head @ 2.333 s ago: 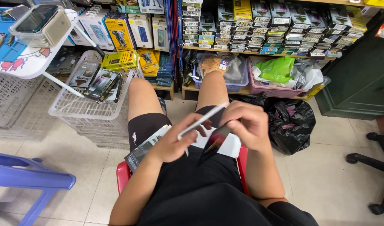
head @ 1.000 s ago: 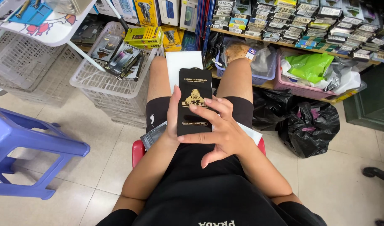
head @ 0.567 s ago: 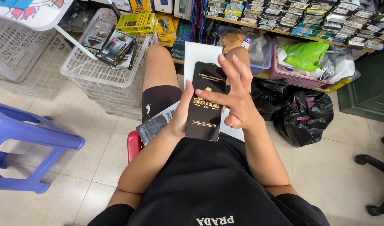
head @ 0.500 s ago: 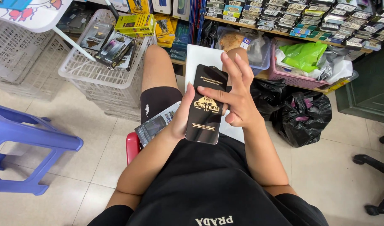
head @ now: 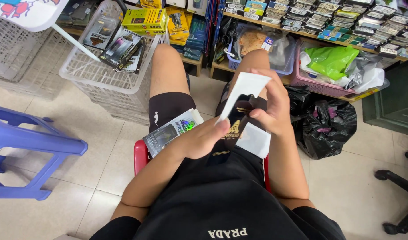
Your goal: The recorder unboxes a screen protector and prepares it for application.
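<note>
I see a white basket [head: 101,80] holding dark packets. On the left thigh lie flat grey packages [head: 170,132]. My left hand [head: 199,140] and right hand [head: 268,109] pinch a white sleeve [head: 244,89] over the lap, long axis tilted up-right, a black card [head: 234,126] showing below. A pink bin [head: 315,82] holds a green bag [head: 331,60].

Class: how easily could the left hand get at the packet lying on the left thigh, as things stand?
Probably easily. The packet lies bare on the thigh right beside the left hand, with nothing between them. But that hand is pinching a white sleeve, so it would likely have to let go first.
</note>
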